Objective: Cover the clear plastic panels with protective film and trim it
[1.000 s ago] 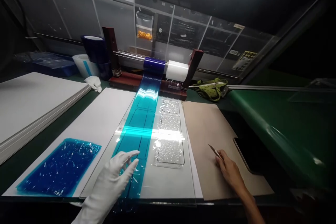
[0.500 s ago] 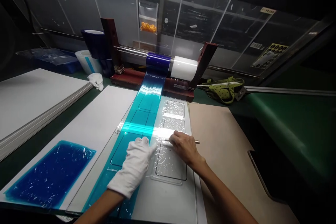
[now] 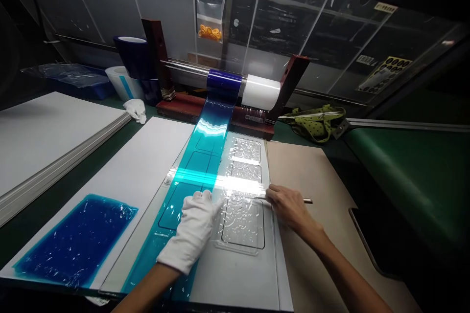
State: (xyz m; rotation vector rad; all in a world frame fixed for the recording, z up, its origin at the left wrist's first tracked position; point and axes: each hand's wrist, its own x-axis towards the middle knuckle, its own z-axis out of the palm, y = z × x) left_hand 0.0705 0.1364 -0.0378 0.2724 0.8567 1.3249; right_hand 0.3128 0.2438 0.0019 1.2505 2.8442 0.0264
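Note:
My left hand (image 3: 193, 230), in a white glove, rests on the strip of blue film (image 3: 191, 168), thumb stretched toward the clear film pieces. My right hand (image 3: 288, 205) is bare and closed around a slim craft knife (image 3: 307, 200), whose thin end points left over the clear pieces. Under it lies a column of clear film-covered rectangles with dark outlines (image 3: 242, 222), wrinkled and shiny. The blue strip runs from a dark blue film roll (image 3: 224, 83) down across a glass-like sheet (image 3: 235, 279). Similar outlines show through the strip. The fingers' undersides are hidden.
A wooden stand (image 3: 154, 58) carries the blue roll and a white roll (image 3: 261, 92) on a metal rod. Dark blue film (image 3: 79, 244) lies at left, beside stacked white boards (image 3: 47, 137). Brown board (image 3: 304, 166), a phone-like dark slab (image 3: 378, 244) and a green pouch (image 3: 316, 122) are right.
My right hand has moved to the right with the craft knife, from the middle of the clear pieces to their right edge. The left hand stays on the blue film.

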